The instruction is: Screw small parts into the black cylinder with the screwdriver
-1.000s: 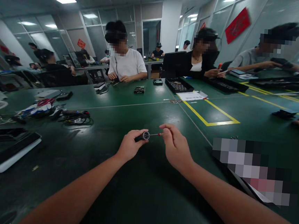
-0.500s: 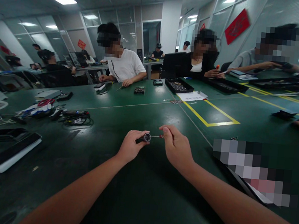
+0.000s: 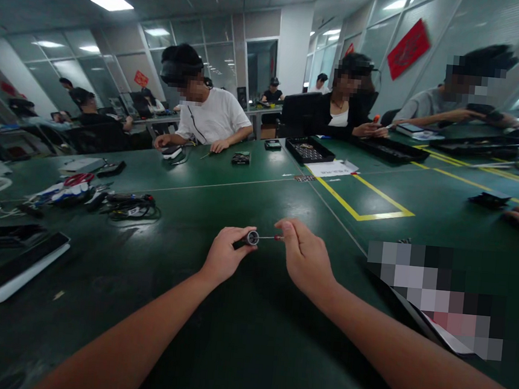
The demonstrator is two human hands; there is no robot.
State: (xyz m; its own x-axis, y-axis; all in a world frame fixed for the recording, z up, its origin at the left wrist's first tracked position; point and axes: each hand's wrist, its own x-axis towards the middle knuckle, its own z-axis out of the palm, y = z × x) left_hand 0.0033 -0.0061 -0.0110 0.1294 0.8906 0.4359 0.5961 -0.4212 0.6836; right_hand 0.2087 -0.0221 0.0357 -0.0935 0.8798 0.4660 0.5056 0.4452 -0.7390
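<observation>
The green bench (image 3: 238,338) lies bare around both hands, with a tangle of cables (image 3: 129,205) well off to the left and a blurred patch off to the right. Both forearms reach forward from the near edge and converge at mid-bench. The left hand (image 3: 224,258) is curled around a small dark cylinder (image 3: 250,238), its round metal end facing right. The right hand (image 3: 304,256) pinches a thin red-tipped tool (image 3: 270,238) between thumb and forefinger. The tool lies level, left to right, its tip at the cylinder's end.
</observation>
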